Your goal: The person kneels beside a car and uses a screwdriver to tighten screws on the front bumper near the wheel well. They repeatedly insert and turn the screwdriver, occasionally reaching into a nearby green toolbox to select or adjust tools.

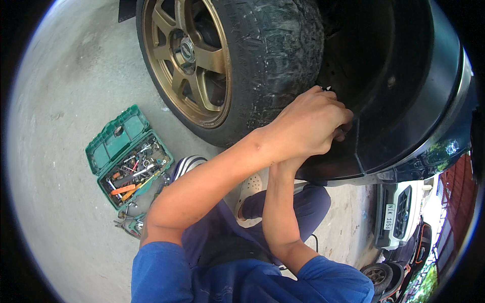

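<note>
My left hand reaches across to the wheel arch of a dark car, just right of the worn tyre. Its fingers are curled over the edge of the black arch lining, and a small dark piece shows at the fingertips. My right forearm rises underneath it. My right hand is almost wholly hidden behind the left, with only a few fingertips showing at the lining's edge. What it holds is not visible.
A bronze spoked rim sits in the tyre. An open green toolbox with several wrenches and sockets lies on the concrete at left, loose tools beside it. My feet and knees are below the hands. A white vehicle stands at lower right.
</note>
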The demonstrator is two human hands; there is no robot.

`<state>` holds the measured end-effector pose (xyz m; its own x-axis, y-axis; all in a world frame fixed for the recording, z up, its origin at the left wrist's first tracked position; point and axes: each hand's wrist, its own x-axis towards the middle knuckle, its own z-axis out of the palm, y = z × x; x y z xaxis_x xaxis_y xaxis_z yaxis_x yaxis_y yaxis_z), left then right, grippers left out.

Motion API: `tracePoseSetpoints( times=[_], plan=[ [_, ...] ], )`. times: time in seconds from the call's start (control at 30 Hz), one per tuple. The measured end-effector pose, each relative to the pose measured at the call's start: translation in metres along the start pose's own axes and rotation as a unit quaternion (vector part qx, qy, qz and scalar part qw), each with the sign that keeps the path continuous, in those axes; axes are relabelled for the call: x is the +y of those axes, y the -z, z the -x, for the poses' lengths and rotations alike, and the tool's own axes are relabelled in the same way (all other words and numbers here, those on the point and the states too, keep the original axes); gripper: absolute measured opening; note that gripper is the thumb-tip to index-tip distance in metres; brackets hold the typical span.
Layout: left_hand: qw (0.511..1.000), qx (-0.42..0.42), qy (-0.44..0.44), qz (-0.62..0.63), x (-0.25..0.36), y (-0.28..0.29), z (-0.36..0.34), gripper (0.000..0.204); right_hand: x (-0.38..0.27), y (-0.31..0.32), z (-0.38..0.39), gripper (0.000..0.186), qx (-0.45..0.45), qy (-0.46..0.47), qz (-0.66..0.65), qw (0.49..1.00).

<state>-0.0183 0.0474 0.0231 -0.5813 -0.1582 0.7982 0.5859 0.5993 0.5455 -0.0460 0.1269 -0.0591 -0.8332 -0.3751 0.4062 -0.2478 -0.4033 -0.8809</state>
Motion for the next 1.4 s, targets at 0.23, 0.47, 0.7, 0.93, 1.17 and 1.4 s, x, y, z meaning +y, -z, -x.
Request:
tracePoseSetpoints(
  times=[0.23,0.47,0.7,0.93,1.17,1.4],
  plan=[
    [0.997,0.006,-0.031,-0.069,-0.001,-0.006,0.002,0.013,0.014,0.003,0.021,0.034,0.062,-0.022,0.004,0.998],
    [0.969,-0.212,0.109,0.061,-0.010,0.006,-0.013,0.038,0.020,0.031,0.060,0.008,0.029,-0.165,-0.066,0.984],
    [0.912,-0.205,0.325,0.145,0.003,0.028,-0.002,0.043,0.032,0.057,0.072,0.013,-0.013,-0.241,-0.048,0.969],
    [0.762,-0.431,0.480,-0.048,-0.094,0.029,0.228,0.041,0.082,0.104,0.106,0.030,0.013,-0.427,0.072,0.901],
    [0.627,-0.539,0.556,-0.080,-0.162,-0.095,0.385,0.042,0.145,0.115,0.131,0.030,0.111,-0.526,0.009,0.843],
    [0.760,-0.416,0.499,-0.042,-0.183,-0.036,0.380,0.034,0.160,0.120,0.139,0.026,0.036,-0.563,0.048,0.824]
  ],
)
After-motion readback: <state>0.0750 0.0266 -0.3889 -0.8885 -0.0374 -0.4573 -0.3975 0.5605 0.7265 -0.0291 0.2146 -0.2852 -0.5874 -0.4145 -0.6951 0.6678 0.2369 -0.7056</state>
